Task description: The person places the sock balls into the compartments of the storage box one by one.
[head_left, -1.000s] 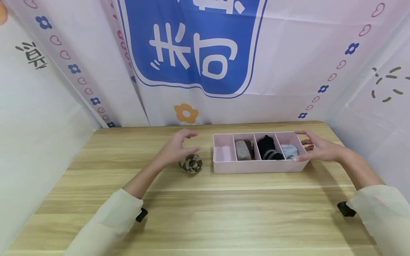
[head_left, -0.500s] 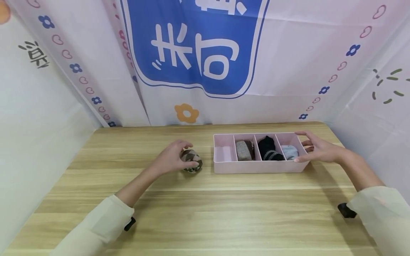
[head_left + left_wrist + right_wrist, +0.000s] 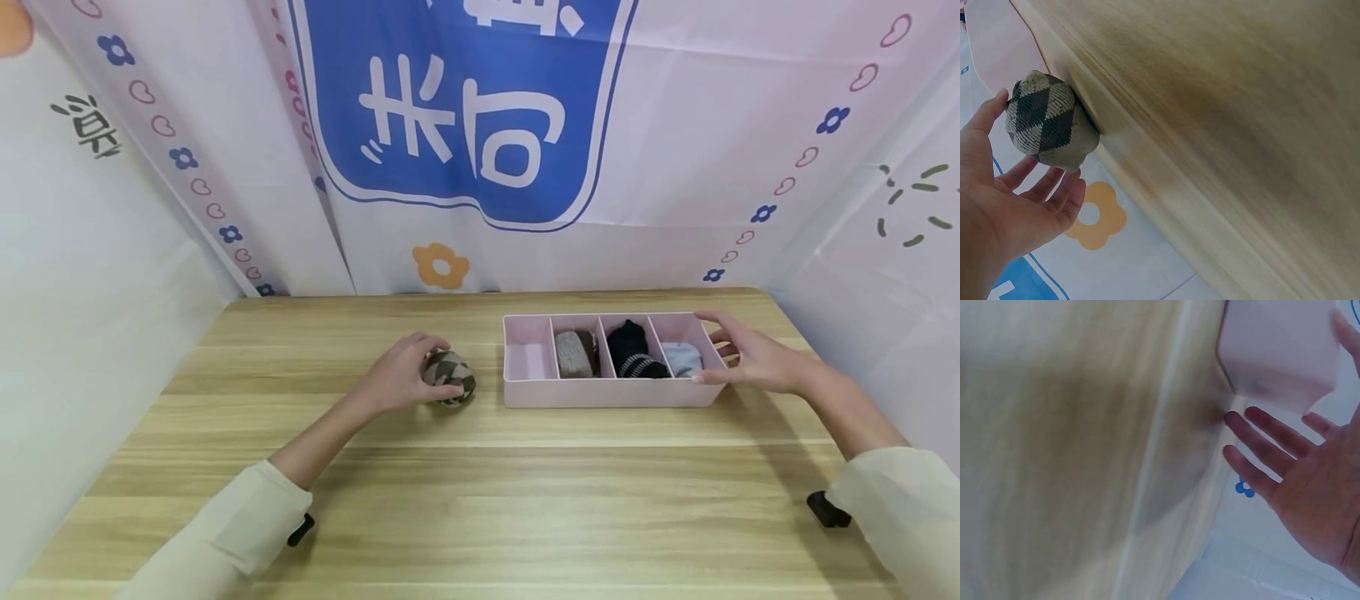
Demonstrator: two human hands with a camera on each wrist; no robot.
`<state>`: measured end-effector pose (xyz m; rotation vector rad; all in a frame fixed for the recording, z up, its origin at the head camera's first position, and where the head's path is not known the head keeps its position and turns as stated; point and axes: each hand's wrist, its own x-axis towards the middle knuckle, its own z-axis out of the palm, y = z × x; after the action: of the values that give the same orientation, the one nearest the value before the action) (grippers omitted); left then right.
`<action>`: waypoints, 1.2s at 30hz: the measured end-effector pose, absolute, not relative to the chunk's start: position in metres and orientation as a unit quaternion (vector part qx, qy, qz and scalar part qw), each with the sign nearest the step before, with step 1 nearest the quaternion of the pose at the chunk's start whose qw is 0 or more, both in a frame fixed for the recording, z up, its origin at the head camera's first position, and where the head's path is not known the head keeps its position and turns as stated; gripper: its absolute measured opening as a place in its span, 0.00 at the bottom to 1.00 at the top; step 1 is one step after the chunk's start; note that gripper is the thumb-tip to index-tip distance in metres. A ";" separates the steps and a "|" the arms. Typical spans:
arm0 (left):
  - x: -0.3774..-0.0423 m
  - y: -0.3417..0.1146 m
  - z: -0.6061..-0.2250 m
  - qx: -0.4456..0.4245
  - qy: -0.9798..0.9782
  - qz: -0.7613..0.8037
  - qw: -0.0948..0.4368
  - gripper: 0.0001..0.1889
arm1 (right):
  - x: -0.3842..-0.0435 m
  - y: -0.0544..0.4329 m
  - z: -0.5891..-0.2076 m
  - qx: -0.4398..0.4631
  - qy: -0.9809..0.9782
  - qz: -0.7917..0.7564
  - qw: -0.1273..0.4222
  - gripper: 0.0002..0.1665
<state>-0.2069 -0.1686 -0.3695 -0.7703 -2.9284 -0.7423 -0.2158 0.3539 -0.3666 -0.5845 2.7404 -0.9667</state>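
Observation:
A rolled pair of checkered socks (image 3: 448,377), dark and beige, sits on the table left of the box. My left hand (image 3: 401,373) holds the roll from its left, thumb on the near side and fingers behind it (image 3: 1054,122). The pink divided box (image 3: 600,393) stands to the right. Its leftmost compartment is bare; the others hold grey-brown socks (image 3: 576,354), black striped socks (image 3: 633,350) and a light blue roll (image 3: 682,358). At the box's right end, my right hand (image 3: 761,358) touches it with thumb and forefinger spread across the rim; the remaining fingers extend apart from it.
The wooden table (image 3: 525,500) ends at a white printed cloth backdrop (image 3: 660,167) behind the box. More cloth (image 3: 97,250) walls in the left and right sides.
My left hand has come down from above the checkered socks, and its fingers have closed around them. The right hand has stayed at the box's right end.

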 end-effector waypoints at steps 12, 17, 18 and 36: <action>-0.206 -0.169 -0.367 -0.225 -0.947 -0.230 -0.001 0.40 | -0.215 0.357 -0.376 -0.209 0.929 -0.302 0.048 0.56; -0.206 -0.169 -0.369 -0.207 -0.953 -0.219 -0.013 0.40 | -0.214 0.357 -0.376 -0.204 0.932 -0.294 0.051 0.56; -0.206 -0.169 -0.369 -0.204 -0.954 -0.220 -0.017 0.40 | -0.214 0.357 -0.376 -0.203 0.933 -0.292 0.051 0.56; -0.212 -0.164 -0.367 -0.238 -0.935 -0.263 -0.022 0.35 | -0.215 0.356 -0.373 -0.195 0.933 -0.295 0.063 0.56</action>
<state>-0.2125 -0.1635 -0.3667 -0.7574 -2.9780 -0.8394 -0.2154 0.3564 -0.3732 -0.5887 2.8202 -0.8921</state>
